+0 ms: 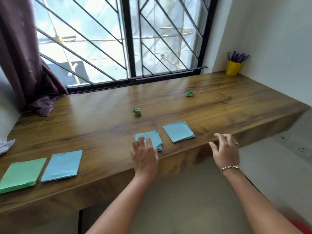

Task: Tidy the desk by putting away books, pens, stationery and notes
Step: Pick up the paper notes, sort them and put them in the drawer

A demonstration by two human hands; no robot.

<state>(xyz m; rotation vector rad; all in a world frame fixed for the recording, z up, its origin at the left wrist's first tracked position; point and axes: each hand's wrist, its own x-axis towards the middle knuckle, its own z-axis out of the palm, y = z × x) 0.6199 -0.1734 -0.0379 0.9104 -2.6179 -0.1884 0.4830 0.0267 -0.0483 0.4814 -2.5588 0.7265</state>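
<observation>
Here, the straight fingers (141, 142) of the left hand (145, 157) lie flat on a small stack of light-blue paper notes (156, 138) at lower centre, gripping nothing. The right hand (225, 150) hovers empty at the front edge of the brown wooden desk (101, 125), fingers spread and loosely bent. Just right of that stack lies a second light-blue note stack (179, 131); a crumpled green paper ball (137, 111) sits near mid-frame, and a yellow cup of pens (233, 68) stands upper right.
</observation>
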